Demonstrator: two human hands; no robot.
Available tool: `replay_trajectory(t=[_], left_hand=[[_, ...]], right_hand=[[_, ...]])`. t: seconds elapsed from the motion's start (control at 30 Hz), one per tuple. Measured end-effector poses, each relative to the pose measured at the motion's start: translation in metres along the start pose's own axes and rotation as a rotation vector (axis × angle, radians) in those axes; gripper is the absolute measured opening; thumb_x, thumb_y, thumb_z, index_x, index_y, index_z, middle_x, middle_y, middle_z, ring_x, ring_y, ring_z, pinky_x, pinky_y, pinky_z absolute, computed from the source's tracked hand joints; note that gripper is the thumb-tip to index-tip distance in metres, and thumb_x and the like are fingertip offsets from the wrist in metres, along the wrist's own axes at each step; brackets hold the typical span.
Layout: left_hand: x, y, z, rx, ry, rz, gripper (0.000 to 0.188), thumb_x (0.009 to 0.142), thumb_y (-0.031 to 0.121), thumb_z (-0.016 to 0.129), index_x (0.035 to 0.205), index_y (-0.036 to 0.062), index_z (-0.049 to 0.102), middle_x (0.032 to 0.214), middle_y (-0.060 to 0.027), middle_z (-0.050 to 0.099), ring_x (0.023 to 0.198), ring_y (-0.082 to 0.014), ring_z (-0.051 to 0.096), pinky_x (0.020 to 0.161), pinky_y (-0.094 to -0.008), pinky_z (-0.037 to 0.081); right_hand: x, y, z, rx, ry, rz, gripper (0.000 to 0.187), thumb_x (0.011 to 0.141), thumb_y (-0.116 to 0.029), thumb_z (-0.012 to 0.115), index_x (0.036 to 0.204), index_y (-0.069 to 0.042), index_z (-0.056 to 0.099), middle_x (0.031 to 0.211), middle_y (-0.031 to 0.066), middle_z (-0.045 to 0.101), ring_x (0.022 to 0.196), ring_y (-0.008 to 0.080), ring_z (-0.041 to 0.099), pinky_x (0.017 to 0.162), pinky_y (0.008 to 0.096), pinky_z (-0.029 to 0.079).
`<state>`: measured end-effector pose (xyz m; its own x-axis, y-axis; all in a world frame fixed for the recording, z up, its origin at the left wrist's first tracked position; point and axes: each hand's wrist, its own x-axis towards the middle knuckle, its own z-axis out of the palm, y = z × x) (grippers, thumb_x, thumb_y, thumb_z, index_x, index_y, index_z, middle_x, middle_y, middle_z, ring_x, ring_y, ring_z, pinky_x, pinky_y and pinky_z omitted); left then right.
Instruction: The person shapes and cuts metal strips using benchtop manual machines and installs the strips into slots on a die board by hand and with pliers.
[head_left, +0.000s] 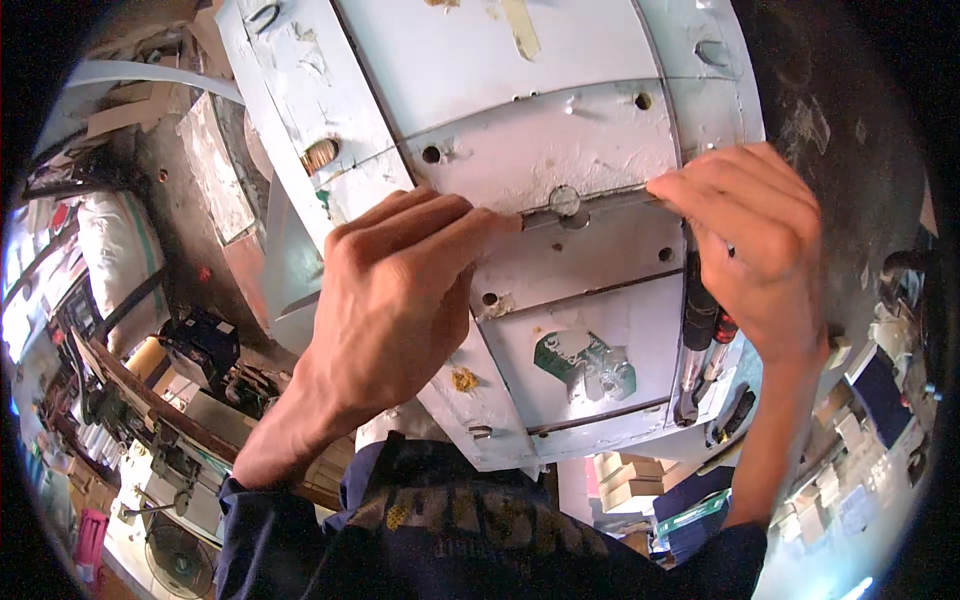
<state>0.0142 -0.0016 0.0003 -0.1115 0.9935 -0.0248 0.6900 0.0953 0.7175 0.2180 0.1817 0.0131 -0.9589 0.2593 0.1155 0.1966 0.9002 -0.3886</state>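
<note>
A white painted metal casing (pixel 500 60) made of bolted panels fills the upper middle of the head view. My left hand (pixel 395 290) presses its fingertips against the seam of a grey-white panel (pixel 590 250), beside a round hole (pixel 565 200). My right hand (pixel 755 240) pinches the same seam at the panel's right edge. Whether either hand holds a small tool or part is hidden by the fingers. Below my right hand, screwdrivers with red and black handles (pixel 700 330) lie along the casing's edge. A torn green sticker (pixel 585 365) marks the lower panel.
A cluttered workshop lies to the left, with a white sack (pixel 115 245), a black battery-like box (pixel 200 345), shelves of parts and a small fan (pixel 180 560). Cardboard boxes (pixel 630 480) sit below. My dark blue sleeves (pixel 480 530) cross the bottom.
</note>
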Motion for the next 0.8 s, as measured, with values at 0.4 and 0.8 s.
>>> replay_trajectory(t=[0.4, 0.8], left_hand=[[0.006, 0.003, 0.011, -0.057, 0.081, 0.03, 0.035, 0.069, -0.009, 0.071, 0.103, 0.0003, 0.07, 0.083, -0.0109, 0.066, 0.078, -0.028, 0.067, 0.07, -0.0384, 0.056], [0.011, 0.017, 0.009, 0.051, 0.007, -0.085, 0.028, 0.078, -0.009, 0.073, 0.101, 0.0061, 0.079, 0.084, -0.0122, 0.073, 0.075, -0.0253, 0.07, 0.07, -0.0331, 0.055]], right_hand=[[0.0, -0.001, 0.0, 0.03, 0.002, 0.023, 0.032, 0.061, 0.012, 0.072, 0.091, 0.002, 0.073, 0.085, 0.0116, 0.071, 0.082, 0.0301, 0.068, 0.075, 0.0394, 0.052], [-0.036, -0.009, -0.047, 0.055, 0.284, 0.361, 0.036, 0.083, 0.014, 0.068, 0.116, 0.0, 0.072, 0.106, 0.0157, 0.075, 0.101, 0.0275, 0.07, 0.092, 0.039, 0.053]])
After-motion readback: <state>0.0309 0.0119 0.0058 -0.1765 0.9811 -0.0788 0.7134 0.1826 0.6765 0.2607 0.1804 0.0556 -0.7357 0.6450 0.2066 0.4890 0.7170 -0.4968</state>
